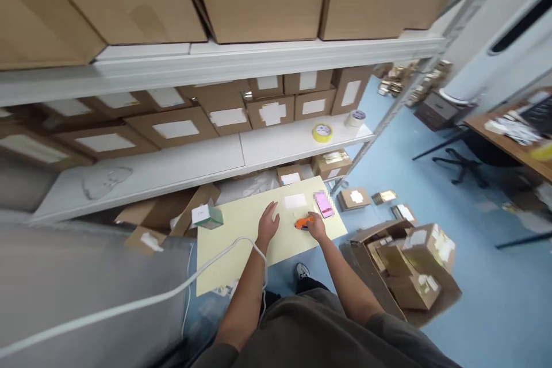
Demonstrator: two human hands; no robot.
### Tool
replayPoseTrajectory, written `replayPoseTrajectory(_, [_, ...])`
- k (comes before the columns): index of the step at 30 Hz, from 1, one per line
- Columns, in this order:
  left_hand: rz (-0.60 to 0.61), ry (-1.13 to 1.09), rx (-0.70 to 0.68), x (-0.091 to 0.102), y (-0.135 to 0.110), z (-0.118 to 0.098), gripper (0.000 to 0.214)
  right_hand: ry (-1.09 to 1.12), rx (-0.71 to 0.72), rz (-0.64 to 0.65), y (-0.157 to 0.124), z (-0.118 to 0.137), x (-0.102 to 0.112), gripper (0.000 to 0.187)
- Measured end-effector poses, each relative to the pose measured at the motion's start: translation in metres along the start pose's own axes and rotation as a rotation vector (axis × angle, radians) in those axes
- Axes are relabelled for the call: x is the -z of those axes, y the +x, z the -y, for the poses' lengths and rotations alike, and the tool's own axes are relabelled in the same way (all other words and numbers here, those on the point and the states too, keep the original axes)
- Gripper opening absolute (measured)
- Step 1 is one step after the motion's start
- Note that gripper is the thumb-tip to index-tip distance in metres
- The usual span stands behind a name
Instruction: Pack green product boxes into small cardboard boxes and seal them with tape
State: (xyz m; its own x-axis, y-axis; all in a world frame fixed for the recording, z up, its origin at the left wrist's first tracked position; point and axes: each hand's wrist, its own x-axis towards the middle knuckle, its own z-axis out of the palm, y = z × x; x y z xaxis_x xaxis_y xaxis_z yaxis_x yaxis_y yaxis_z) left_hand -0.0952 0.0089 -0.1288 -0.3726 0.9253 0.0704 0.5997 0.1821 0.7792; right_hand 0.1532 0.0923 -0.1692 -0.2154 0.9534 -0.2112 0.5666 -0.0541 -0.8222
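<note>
A pale yellow board point(235, 241) forms the work surface before me. My left hand point(268, 224) is over the board, fingers extended and holding nothing. My right hand point(317, 226) is closed on a small orange tool point(303, 223) with a dark lower part; its exact kind is too small to make out. Just beyond the tool lies a white paper label point(295, 201). A phone with a pink screen point(324, 204) rests past my right hand. At the board's left end stands a green and white box point(207, 216).
A white cable point(142, 302) arches across the left side, passing by my left forearm. Behind the board, a white shelf point(276, 146) holds labelled cartons, yellow tape point(322, 133) and a pale tape roll point(356, 119). On the right floor, an open carton point(362, 270) contains smaller boxes.
</note>
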Motion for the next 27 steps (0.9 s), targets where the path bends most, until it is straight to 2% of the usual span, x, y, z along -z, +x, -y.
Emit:
replayPoseTrajectory(2, [-0.043, 0.037, 0.055, 0.002, -0.021, 0.001, 0.055, 0.003, 0.070, 0.031, 0.008, 0.003, -0.004, 0.052])
replayPoseTrajectory(5, [-0.146, 0.073, 0.131, 0.016, -0.057, 0.000, 0.056, 0.057, 0.220, 0.112, 0.020, 0.027, -0.016, 0.051])
replayPoseTrajectory(9, [-0.346, 0.131, 0.217, 0.055, -0.110, -0.004, 0.053, 0.148, 0.421, 0.299, 0.019, 0.082, -0.049, 0.050])
replayPoseTrajectory(12, [-0.522, 0.185, 0.286, 0.091, -0.159, -0.007, 0.050, 0.193, 0.543, 0.448, -0.002, 0.127, -0.080, 0.050])
replayPoseTrajectory(16, [-0.720, 0.245, 0.403, 0.127, -0.239, -0.015, 0.047, 0.236, 0.689, 0.636, -0.059, 0.171, -0.120, 0.049])
replayPoseTrajectory(19, [-0.851, 0.266, 0.484, 0.141, -0.309, -0.022, 0.046, 0.261, 0.765, 0.762, -0.115, 0.190, -0.147, 0.049])
replayPoseTrajectory(23, [-0.986, 0.260, 0.582, 0.146, -0.406, -0.027, 0.048, 0.266, 0.810, 0.901, -0.202, 0.194, -0.177, 0.050])
replayPoseTrajectory(27, [-1.042, 0.252, 0.628, 0.150, -0.498, -0.025, 0.050, 0.241, 0.841, 0.972, -0.291, 0.180, -0.197, 0.051])
